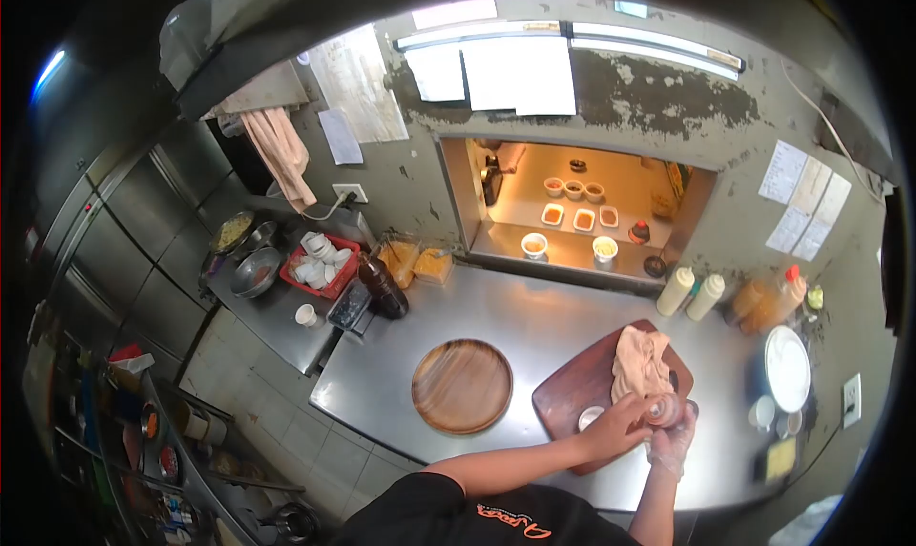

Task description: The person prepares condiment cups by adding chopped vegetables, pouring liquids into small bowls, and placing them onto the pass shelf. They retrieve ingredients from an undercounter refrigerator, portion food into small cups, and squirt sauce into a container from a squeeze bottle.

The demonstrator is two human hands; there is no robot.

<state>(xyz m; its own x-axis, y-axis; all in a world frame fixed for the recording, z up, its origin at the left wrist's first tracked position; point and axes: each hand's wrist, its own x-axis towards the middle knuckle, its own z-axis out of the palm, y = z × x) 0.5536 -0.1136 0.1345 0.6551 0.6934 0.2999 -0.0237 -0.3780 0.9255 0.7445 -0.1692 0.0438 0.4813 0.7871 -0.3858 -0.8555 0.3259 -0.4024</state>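
My left hand (615,432) and my right hand (674,443), which wears a clear plastic glove, close around a small round container (665,410). It looks pinkish-brown with a pale ring on top; what is inside cannot be made out. Both hands are over the near right part of a dark wooden board (579,384). Just beyond them a crumpled peach cloth (639,360) lies on the board. Beside my left hand is a small white round cup or lid (591,417). To the left, a round wooden plate (463,386) rests flat on the steel table (382,393).
Squeeze bottles (704,298) stand along the wall at right, near a white lid (787,369). A dark bottle (384,287) and a red basket (321,266) of white cups are at left. Several small sauce cups sit in the pass-through window (572,246).
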